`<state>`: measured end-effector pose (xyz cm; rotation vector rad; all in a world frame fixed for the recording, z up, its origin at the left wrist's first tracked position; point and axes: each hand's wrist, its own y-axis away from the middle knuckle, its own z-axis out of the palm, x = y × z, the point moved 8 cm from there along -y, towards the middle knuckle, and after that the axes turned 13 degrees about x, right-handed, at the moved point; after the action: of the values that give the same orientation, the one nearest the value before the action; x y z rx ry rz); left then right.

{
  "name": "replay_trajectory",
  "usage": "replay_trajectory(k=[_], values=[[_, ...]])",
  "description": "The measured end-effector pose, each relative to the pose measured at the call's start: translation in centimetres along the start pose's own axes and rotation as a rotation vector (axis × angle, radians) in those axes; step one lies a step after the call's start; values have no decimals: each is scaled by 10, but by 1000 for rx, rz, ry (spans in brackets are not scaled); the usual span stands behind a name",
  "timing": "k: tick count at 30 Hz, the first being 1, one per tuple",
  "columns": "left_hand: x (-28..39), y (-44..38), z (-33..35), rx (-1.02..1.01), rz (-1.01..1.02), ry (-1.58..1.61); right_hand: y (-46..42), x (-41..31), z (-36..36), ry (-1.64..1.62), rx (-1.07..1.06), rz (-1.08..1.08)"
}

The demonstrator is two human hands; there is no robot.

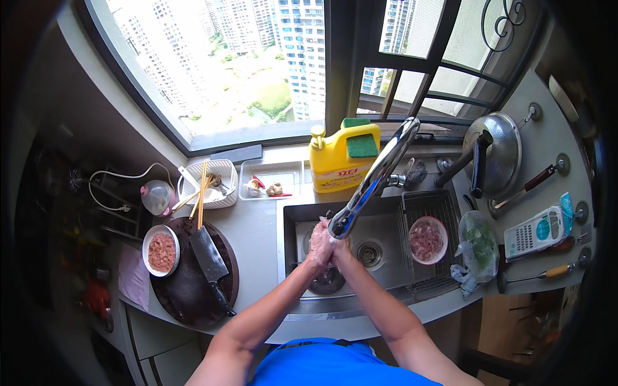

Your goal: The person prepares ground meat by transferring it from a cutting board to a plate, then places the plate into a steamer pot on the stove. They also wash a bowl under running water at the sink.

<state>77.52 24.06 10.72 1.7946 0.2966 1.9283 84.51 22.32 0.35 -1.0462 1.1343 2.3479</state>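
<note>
My left hand [320, 247] and my right hand [341, 250] are pressed together over the left part of the steel sink [381, 284], right under the chrome faucet [374, 176]. The left looks pinkish and wet. Part of the right is hidden by the faucet head, and whether anything lies between the palms I cannot tell. Beneath my wrists a dark round vessel [327, 283] sits in the sink, mostly covered by my arms. The drain strainer [370, 253] shows just to the right of my hands.
In the wire rack [415, 284] stands a bowl of raw meat [428, 240]. Left, a round chopping board [178, 301] carries a cleaver [209, 255] and a bowl of minced meat [161, 252]. A yellow detergent jug [335, 166] stands behind the sink; bagged greens [478, 241] lie right.
</note>
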Motion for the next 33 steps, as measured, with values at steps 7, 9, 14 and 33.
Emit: replay_trajectory(k=[7, 9, 14, 33], values=[[64, -10, -46, -263, 575, -861, 31, -21, 6, 680, -181, -114], [110, -34, -65, 15, 763, -836, 80, -58, 20, 833, -169, -199], [147, -123, -87, 115, 965, -1285, 135, -86, 39, 1244, -301, -758], [215, 24, -125, 8, 1002, -588, 147, -86, 49, 1213, -318, -565]])
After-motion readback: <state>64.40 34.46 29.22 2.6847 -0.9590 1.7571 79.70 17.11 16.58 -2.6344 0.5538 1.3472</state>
